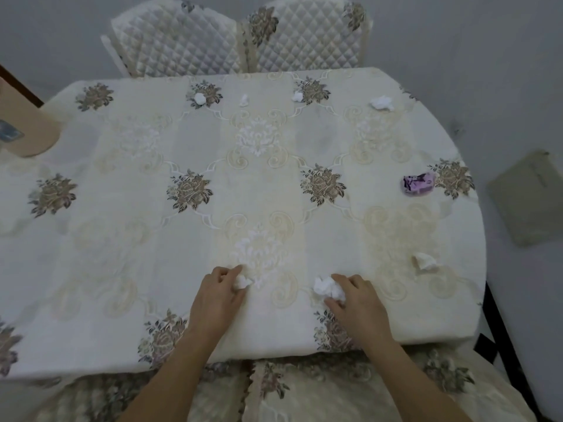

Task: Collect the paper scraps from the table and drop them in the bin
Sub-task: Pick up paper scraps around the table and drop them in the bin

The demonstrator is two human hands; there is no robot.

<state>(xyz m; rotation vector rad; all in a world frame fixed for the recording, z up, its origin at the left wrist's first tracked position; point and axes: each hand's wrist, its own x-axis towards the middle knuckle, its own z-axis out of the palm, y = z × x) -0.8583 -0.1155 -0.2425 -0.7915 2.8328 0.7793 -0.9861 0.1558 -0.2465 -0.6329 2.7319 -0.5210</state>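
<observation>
Left hand: fingers curled around a small white paper wad on the tablecloth.
Right hand: fingers pinching a bigger crumpled wad — near table edge.
Other scraps: four white ones along the far edge, one at right.
Purple wrapper: right side — print unreadable.
Bin: cannot tell which object it is.

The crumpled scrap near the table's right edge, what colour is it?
Purple with dark markings, unlike the white scraps; seen in the head view.
</observation>
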